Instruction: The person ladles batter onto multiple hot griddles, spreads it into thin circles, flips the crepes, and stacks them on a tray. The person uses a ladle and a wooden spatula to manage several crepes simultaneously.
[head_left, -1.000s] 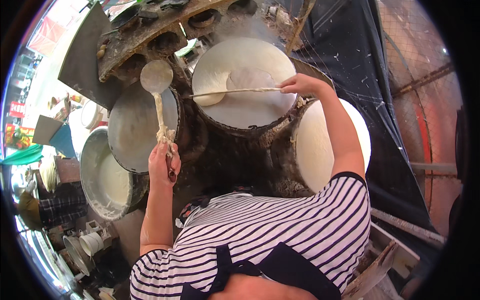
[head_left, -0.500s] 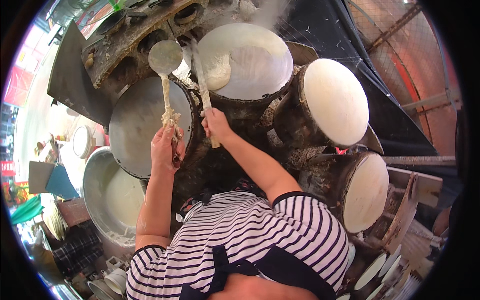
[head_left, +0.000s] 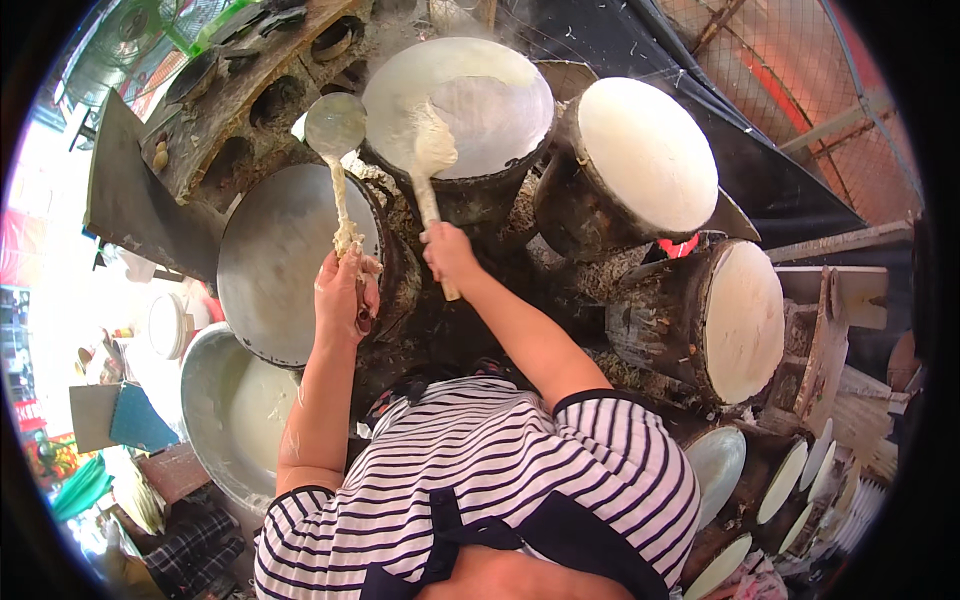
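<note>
In my left hand (head_left: pixel 343 292) is the batter-coated handle of a ladle (head_left: pixel 335 124), its round bowl raised over the gap between two griddles. My right hand (head_left: pixel 452 256) is closed round a long pale scraper (head_left: pixel 427 202), which slants up onto the far griddle (head_left: pixel 500 135). A soft lump of batter (head_left: pixel 432 140) hides the scraper's far end. Around the lump the metal shows through, and a band of batter lines the griddle's far edge. Below my left hand and the ladle lies a bare grey griddle (head_left: pixel 280 260).
Two more drum-like griddles at right carry white sheets of batter (head_left: pixel 650 150) (head_left: pixel 745 322). A big metal basin (head_left: pixel 205 400) with pale batter stands at lower left. Several round plates (head_left: pixel 718 465) are at lower right. A sooty shelf with holes (head_left: pixel 250 100) runs along the back left.
The scraper has swung onto the far griddle's surface, and batter now bunches at its end. My left hand keeps the ladle raised. The whole view has shifted slightly.
</note>
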